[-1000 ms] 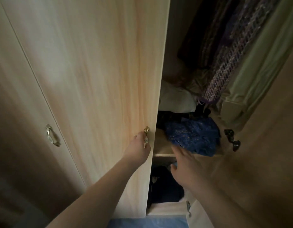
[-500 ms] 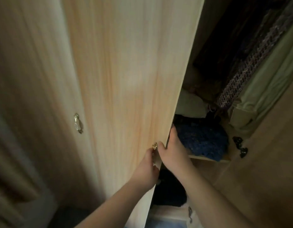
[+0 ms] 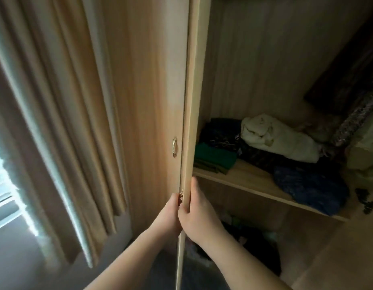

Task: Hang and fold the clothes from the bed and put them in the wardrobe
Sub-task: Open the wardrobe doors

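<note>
Wardrobe door [image 3: 189,91], edge-on: left hand [image 3: 170,213] apparently pinches its brass knob [image 3: 182,193]; right hand [image 3: 199,218] curls its fingers [image 3: 181,209] round the edge (clothes [image 3: 275,141] lie on the shelf [image 3: 244,178] beyond).

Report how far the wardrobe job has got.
Done: wardrobe door stands open; folded clothes lie on the shelf. In hand: left hand and right hand grip the door's edge. Left: no garment is held, so hanging and folding seemingly remain.
</note>
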